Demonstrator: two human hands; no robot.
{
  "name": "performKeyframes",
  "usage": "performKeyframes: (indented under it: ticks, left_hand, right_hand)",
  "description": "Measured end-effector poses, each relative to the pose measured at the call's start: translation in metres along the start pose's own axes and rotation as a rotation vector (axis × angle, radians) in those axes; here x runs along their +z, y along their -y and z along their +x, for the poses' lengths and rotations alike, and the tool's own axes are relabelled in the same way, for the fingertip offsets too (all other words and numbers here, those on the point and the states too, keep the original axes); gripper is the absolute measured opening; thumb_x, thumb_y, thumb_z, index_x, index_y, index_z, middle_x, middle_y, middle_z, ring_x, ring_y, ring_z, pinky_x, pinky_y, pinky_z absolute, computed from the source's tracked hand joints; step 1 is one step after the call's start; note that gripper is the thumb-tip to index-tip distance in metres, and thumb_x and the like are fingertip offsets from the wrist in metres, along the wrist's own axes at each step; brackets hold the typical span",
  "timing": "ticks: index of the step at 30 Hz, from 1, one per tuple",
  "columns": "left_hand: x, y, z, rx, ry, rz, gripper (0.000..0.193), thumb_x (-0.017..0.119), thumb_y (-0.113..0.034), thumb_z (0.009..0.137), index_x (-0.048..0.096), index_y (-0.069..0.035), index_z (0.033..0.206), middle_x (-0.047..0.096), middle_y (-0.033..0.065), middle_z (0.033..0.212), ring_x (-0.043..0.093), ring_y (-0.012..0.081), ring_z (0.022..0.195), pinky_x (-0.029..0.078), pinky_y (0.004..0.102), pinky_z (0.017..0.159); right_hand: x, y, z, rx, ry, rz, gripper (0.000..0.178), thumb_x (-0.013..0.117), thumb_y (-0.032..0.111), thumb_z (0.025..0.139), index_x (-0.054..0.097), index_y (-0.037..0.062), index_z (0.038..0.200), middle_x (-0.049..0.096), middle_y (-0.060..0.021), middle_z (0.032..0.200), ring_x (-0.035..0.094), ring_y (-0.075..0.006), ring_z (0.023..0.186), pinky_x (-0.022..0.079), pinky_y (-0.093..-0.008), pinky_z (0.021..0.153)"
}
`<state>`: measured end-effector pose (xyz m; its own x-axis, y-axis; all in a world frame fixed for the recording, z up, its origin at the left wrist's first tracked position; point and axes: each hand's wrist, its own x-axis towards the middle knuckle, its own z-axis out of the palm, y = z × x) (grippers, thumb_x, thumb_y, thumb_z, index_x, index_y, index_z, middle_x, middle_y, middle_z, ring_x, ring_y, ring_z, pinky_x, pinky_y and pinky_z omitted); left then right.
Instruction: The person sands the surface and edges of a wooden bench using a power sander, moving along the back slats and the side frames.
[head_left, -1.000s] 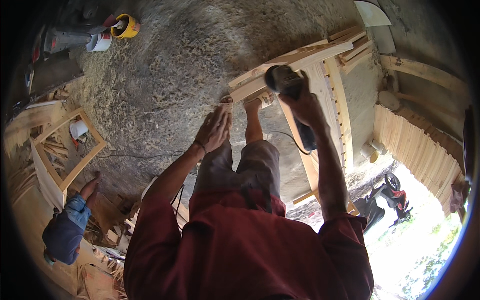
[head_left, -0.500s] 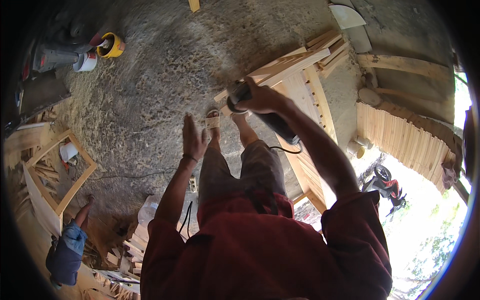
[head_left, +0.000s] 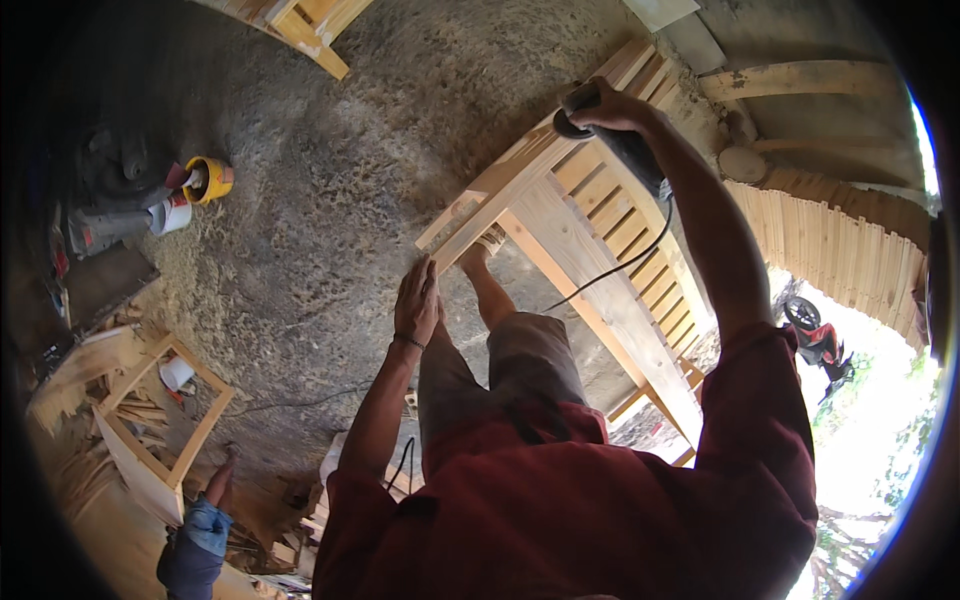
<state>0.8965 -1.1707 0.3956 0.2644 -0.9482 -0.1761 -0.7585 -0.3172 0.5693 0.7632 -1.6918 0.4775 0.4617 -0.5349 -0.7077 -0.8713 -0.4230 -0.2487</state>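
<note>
My right hand [head_left: 618,108] grips a dark corded power sander [head_left: 632,160], long in the body, with a round pad at its end. The sander sits on or just over the far part of a pale wooden beam [head_left: 520,180]; I cannot tell if the pad touches. That beam forms the top edge of a slatted wooden frame [head_left: 590,260] lying slantwise ahead and to the right. My left hand [head_left: 416,302] has its fingers stretched out, fingertips at the beam's near left end. A black cord [head_left: 622,266] runs from the sander across the frame.
Another wooden piece [head_left: 318,45] stands at the far left. A yellow bucket [head_left: 210,180] and a white bucket [head_left: 172,214] sit left. Beyond the open frame [head_left: 200,430] at lower left, another person [head_left: 195,550] is partly visible. Stacked boards [head_left: 830,235] line the right side.
My right hand has carried the sander forward and right, to the beam's far part. My left hand has come to the beam's near end. The whole view has shifted toward the frame.
</note>
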Motion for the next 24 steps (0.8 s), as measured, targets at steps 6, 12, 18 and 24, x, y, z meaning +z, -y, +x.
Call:
performKeyframes:
  ticks: [6,12,18,24]
  left_hand:
    - [-0.012,0.006,0.015,-0.001,0.022,-0.249,0.064,0.059,0.009,0.088,0.042,-0.001,0.149,0.048,0.0216,0.148,0.048,0.0389,0.136,0.044,0.0437,0.112]
    - [-0.018,0.009,0.018,-0.006,0.052,-0.339,0.071,0.059,0.014,0.083,0.042,-0.002,0.15,0.048,0.0216,0.149,0.049,0.0395,0.135,0.045,0.0434,0.113]
    - [-0.035,0.024,0.021,-0.193,0.217,-0.499,0.057,0.064,-0.003,0.094,0.045,-0.001,0.148,0.052,0.0213,0.147,0.053,0.0342,0.134,0.044,0.0401,0.112]
    - [-0.072,0.094,0.01,-0.629,0.359,-1.085,0.061,0.05,-0.04,0.106,0.045,0.005,0.146,0.058,0.0216,0.139,0.055,0.0294,0.132,0.045,0.0399,0.111]
  right_hand:
    - [-0.037,-0.062,0.038,0.086,-0.164,0.108,0.111,0.081,0.062,0.07,0.031,0.006,0.152,0.06,-0.0255,0.132,0.06,-0.035,0.123,0.046,-0.0437,0.103]
    - [-0.017,-0.083,-0.036,0.017,-0.421,0.428,0.104,0.081,0.055,0.073,0.031,0.004,0.149,0.065,-0.0245,0.122,0.068,-0.0332,0.107,0.055,-0.0426,0.09]
    - [0.102,0.003,-0.179,-0.119,-0.528,0.543,0.084,0.079,0.036,0.085,0.03,0.0094,0.149,0.063,-0.0292,0.124,0.067,-0.0409,0.111,0.055,-0.0488,0.092]
    - [0.284,0.066,-0.238,-0.39,-0.428,0.602,0.088,0.083,0.023,0.08,0.032,0.0102,0.149,0.063,-0.0268,0.127,0.065,-0.0437,0.114,0.055,-0.0472,0.095]
